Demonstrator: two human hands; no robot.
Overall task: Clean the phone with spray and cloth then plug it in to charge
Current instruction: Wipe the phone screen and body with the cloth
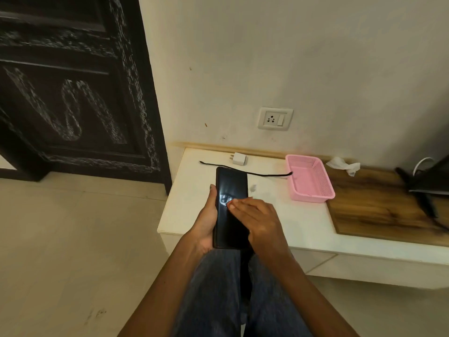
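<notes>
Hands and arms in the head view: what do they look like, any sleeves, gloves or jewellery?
Both arms are bare as far as the frame shows, with no sleeves in view. The left hand and right hand wear no gloves, and no watch or bracelet shows at either wrist. A possible ring on the right hand is too small to tell. Blue denim trousers cover the legs below.

I saw the left hand (206,222) gripping the dark phone (230,207) by its edge while the right hand (255,215) lay flat across the screen. Beyond the phone, on the white surface (303,227), lay a black cable (245,170) and a white charger (239,158). A pink basket (309,177) stood right of the phone, below the wall socket (275,118).
</notes>
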